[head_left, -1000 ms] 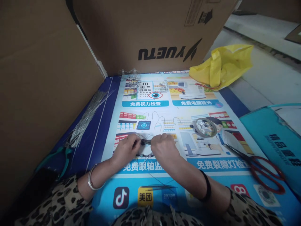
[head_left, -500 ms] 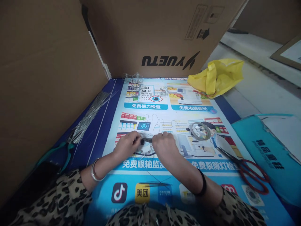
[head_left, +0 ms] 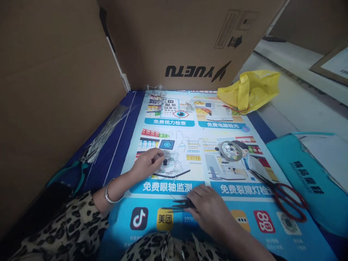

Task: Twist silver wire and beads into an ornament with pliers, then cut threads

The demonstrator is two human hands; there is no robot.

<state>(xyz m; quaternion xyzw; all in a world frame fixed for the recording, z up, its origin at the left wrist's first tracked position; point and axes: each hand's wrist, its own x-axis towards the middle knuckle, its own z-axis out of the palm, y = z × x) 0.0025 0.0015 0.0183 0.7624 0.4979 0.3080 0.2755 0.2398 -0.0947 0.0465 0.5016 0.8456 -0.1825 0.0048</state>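
My left hand [head_left: 148, 165] is closed, thumb and fingers pinching a flower-like shape of thin looped wire [head_left: 174, 166] with a small dark piece near its centre. The shape lies over the printed poster, just right of the fingertips. Closer to my body, my right hand [head_left: 206, 206] has its fingers curled down at a small bunch of dark thin strands [head_left: 176, 206]. The strands stick out leftward from under the fingertips. Several loose bent wires [head_left: 181, 139] rest beyond my left hand.
Red-handled scissors [head_left: 288, 199], a round clear dish [head_left: 231, 150] and a teal box [head_left: 301, 174] are on the right. Teal-handled pliers [head_left: 78, 170] and straight wires [head_left: 108, 130] lie left. A yellow bag [head_left: 255, 90], wire shapes [head_left: 157, 94] and cardboard [head_left: 176, 43] stand behind.
My right hand has left the dark piece at the wire shape and moved down toward my body to the dark strands. My left hand stays at the wire shape.
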